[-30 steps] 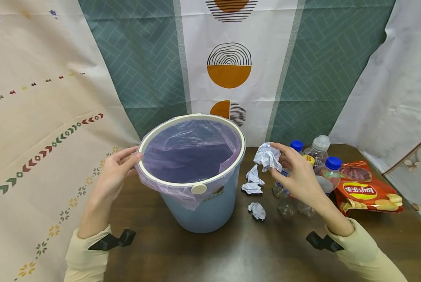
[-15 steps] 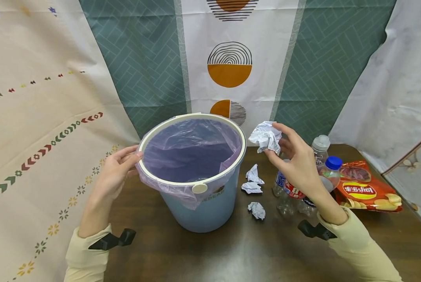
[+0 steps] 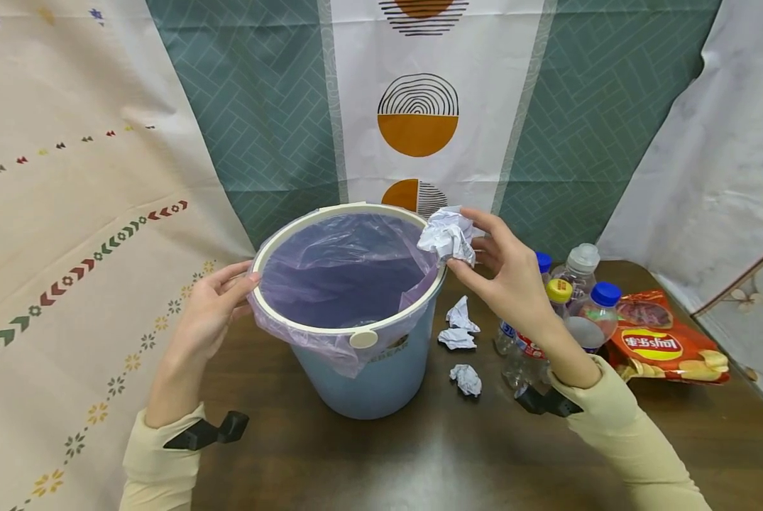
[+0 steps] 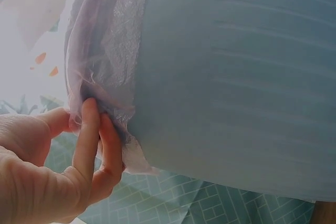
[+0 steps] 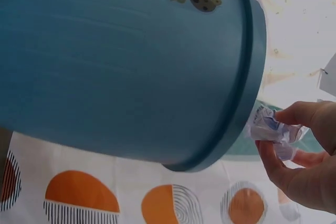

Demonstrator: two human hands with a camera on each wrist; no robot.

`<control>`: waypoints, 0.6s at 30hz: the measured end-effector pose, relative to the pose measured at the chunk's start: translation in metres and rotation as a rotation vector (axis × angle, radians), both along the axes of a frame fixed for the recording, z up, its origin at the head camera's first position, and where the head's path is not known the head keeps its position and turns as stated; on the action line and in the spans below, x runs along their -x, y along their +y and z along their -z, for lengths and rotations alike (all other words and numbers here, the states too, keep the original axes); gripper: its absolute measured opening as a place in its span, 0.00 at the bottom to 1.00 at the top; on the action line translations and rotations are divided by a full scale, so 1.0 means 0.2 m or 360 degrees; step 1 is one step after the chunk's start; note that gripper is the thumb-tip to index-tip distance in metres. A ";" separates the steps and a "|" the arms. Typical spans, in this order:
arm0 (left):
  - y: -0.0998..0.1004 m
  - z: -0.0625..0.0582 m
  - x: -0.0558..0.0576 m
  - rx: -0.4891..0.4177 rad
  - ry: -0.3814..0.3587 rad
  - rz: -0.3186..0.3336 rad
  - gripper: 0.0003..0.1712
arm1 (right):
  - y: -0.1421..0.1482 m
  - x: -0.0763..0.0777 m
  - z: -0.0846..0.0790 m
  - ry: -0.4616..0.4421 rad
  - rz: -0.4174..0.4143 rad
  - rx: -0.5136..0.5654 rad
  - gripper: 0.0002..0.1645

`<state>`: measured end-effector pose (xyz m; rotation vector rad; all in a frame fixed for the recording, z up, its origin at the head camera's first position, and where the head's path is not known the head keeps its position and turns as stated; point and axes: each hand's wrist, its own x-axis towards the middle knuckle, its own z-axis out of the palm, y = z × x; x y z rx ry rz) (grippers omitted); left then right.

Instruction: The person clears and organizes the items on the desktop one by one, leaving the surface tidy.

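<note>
Up and leftward over the last second goes a crumpled white paper ball (image 3: 446, 235), and it is now at the right edge of the bucket's mouth. I see the right hand (image 3: 509, 273) pinching it between thumb and fingertips; whether it touches the rim, I cannot tell. Just left of that grip opens the round blue plastic bucket (image 3: 362, 390), upright, a thin pinkish-purple plastic liner (image 3: 336, 351) folded over its cream rim. Across the mouth, the left hand (image 3: 205, 312) pinches the lined rim, thumb on top, fingers outside. Below the right grip lie three smaller crumpled white paper scraps (image 3: 466, 380) on the dark brown wooden table (image 3: 387, 468). Right of that grip, partly behind the forearm, stand clear plastic bottles (image 3: 592, 323) with coloured caps; farther right lies a shiny red Lay's chip bag (image 3: 662, 344).
</note>
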<state>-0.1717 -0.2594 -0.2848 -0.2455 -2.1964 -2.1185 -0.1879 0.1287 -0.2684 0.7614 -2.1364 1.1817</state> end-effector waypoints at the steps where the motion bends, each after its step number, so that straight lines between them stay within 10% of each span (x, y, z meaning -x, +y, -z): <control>1: 0.00 0.00 0.00 -0.0003 -0.0001 0.0000 0.35 | -0.01 0.01 -0.01 0.0000 -0.0004 -0.0005 0.39; 18: 0.00 0.01 0.01 -0.0050 0.0023 0.0023 0.35 | -0.16 0.08 -0.06 0.0128 -0.0205 -0.0198 0.35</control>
